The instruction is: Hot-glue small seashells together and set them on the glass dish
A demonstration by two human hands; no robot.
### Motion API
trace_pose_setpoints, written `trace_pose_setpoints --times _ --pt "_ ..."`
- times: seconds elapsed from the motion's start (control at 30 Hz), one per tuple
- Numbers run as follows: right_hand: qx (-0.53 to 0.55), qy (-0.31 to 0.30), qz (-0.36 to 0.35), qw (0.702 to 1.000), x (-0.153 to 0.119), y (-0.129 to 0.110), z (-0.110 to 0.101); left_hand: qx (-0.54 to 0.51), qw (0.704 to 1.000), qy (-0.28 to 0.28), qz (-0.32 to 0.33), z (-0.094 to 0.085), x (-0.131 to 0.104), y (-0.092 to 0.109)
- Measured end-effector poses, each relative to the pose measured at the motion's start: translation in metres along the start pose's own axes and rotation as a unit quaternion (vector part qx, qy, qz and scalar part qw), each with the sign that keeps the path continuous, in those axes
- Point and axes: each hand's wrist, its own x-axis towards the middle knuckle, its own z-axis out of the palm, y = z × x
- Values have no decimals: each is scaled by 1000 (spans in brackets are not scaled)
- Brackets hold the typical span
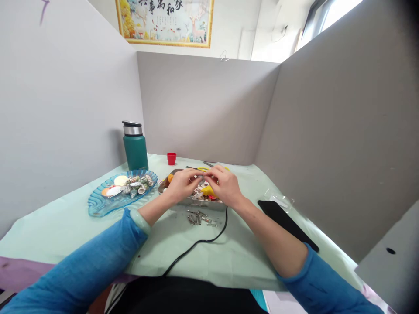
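Note:
My left hand [183, 184] and my right hand [225, 185] meet over a metal tray [193, 202]. Fingers of both are pinched together around a small greyish piece [202, 179], too small to name. Beneath them the tray holds a mix of small shells and bits, with a yellow piece [208, 190] and an orange ball [170, 178] standing out. In front of the tray lies a little heap of silvery metal pins or clips [199, 217]. My wrists hide part of the tray's contents.
On the left stand a blue glass dish [98, 208] of shells and a green bottle [135, 150]. A red cup [171, 158] and yellow-handled tools [203, 169] are behind. A black cable [196, 244] crosses the front; a black strip [288, 224] lies right. Partitions enclose the table.

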Motion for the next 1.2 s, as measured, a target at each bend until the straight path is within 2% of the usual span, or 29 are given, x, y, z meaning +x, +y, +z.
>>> trace_pose_setpoints --times 0.2,0.33,0.43,0.5,0.57,0.63,0.77,0.9,1.2 --pt "-179 -49 -78 979 -2 -2 0 79 995 -5 59 2 -1 -2" --pt "-239 -76 -107 962 -2 -3 2 78 995 -19 64 2 -3 -1" --pt "-249 -82 -112 958 -2 0 3 20 1000 -20 12 1 -2 1" --pt "-239 -75 -112 962 -2 3 2 -61 994 -36 -80 -1 0 1" --pt "-215 -66 -106 969 -2 4 0 -152 969 -51 -186 -3 2 1" --pt "-183 -54 -90 977 -2 4 -3 -231 940 -43 -249 -5 4 0" --pt "-104 -11 -8 994 -2 2 -4 -330 904 -20 -273 -7 6 -1" --pt "-53 27 71 996 -3 -2 0 -385 876 -15 -289 -5 6 2" --pt "-58 38 88 994 -5 -11 7 -394 875 -34 -280 -3 4 9"
